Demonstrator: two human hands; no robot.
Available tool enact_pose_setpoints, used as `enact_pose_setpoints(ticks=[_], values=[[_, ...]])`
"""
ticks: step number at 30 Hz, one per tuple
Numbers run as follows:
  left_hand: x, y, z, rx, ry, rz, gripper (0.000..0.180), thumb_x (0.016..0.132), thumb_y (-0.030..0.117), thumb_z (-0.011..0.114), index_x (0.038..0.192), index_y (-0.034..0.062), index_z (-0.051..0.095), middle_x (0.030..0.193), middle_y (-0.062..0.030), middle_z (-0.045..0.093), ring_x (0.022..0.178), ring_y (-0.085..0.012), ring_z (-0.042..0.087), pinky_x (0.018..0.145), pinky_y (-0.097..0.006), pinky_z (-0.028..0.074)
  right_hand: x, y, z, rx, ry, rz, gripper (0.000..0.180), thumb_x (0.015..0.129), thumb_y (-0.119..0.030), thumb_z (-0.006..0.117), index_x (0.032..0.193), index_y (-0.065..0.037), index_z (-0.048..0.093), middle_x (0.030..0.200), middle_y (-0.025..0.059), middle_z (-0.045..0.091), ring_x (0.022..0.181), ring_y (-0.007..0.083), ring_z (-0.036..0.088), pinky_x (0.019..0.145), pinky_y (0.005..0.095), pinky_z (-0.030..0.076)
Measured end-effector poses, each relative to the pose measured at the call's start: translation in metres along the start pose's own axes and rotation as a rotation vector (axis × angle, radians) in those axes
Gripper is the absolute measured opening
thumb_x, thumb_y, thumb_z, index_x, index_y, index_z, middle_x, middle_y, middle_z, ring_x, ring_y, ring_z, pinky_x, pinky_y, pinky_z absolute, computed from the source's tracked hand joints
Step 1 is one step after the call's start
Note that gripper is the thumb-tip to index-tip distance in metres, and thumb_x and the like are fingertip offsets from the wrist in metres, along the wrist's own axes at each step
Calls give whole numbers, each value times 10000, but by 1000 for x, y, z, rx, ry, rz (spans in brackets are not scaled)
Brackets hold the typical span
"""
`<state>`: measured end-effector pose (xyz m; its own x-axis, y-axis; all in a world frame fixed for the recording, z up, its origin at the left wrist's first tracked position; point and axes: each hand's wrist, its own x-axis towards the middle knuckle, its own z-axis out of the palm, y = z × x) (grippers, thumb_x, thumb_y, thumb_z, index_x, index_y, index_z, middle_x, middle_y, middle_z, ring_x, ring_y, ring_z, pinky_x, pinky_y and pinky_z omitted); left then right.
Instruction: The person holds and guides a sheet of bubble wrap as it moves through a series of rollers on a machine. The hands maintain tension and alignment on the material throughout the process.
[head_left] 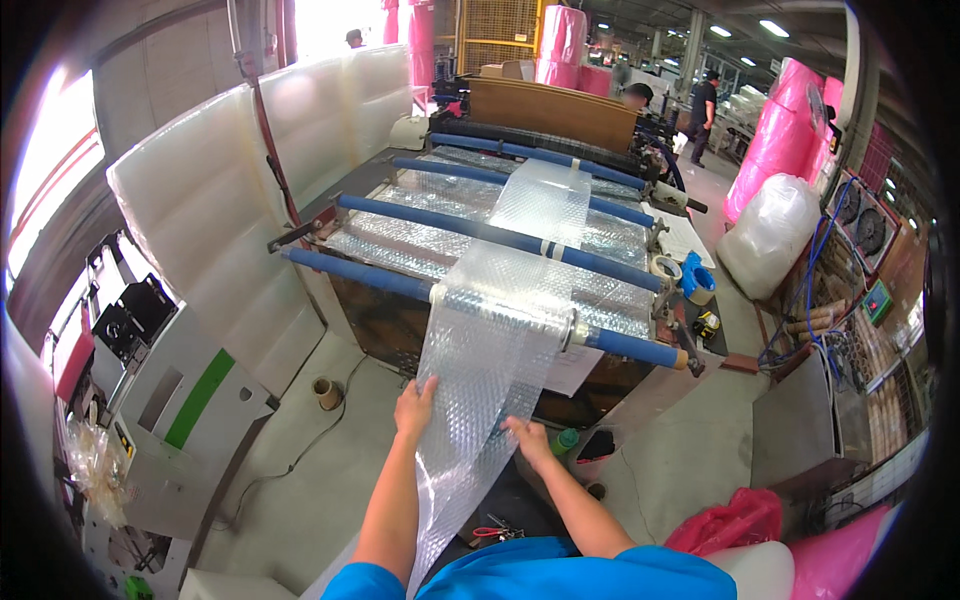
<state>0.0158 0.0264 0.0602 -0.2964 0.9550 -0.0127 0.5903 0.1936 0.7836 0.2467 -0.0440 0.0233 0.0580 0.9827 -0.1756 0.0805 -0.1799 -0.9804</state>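
Observation:
A long strip of clear bubble wrap (470, 375) comes over the blue rollers of the machine and hangs down toward me, passing between my arms to the lower left. At its left edge my left hand (413, 405) is closed on the film, thumb on top. My right hand (527, 440) pinches the opposite edge a little lower, its fingers partly behind the clear film. Just beyond my hands the strip passes over the front blue roller (635, 346), between a pale collar and a metal ring. Farther back it crosses the second blue roller (420, 219).
Tape rolls (664, 267) and a blue roll (697, 278) lie on the machine's right side by a tape measure (707, 325). A cardboard tube (326, 393) stands on the floor at left near a cable. Pink wrap rolls (785, 135) stand right; people are farther back.

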Motion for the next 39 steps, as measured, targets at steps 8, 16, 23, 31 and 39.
enact_pose_setpoints(ticks=[8,16,23,31,39], values=[[23,79,-25,-182,73,3,583,676,570,570,966,67,526,911,-171,594,857,-328,562,735,-403,418,39,-60,-7,198,167,-124,296,819,-281,543,858,5,604,800,43,596,664,88,519,613,221,406],[-31,-19,-24,9,-95,-250,821,515,619,670,1012,-19,533,949,-166,593,915,-283,559,806,-367,415,-15,-20,32,159,100,-10,273,809,-276,571,770,-7,589,660,26,557,580,84,515,513,219,406],[-88,11,-110,-122,41,-42,459,635,440,681,803,28,569,677,-93,570,628,-194,529,597,-318,412,-108,-55,52,245,5,-40,358,814,-351,555,657,-29,550,564,40,533,454,92,486,416,213,384],[-89,28,-134,114,-8,-135,423,729,464,582,748,41,562,573,-92,522,542,-229,497,540,-352,393,-128,-96,50,335,25,23,375,820,-321,553,614,-8,554,528,37,523,451,83,475,425,211,373],[-58,-32,-18,230,6,-73,415,830,460,396,872,74,544,790,-164,597,777,-362,557,652,-444,422,-49,15,23,233,2,66,413,803,-421,537,638,-42,546,552,29,511,501,102,492,468,230,392]])
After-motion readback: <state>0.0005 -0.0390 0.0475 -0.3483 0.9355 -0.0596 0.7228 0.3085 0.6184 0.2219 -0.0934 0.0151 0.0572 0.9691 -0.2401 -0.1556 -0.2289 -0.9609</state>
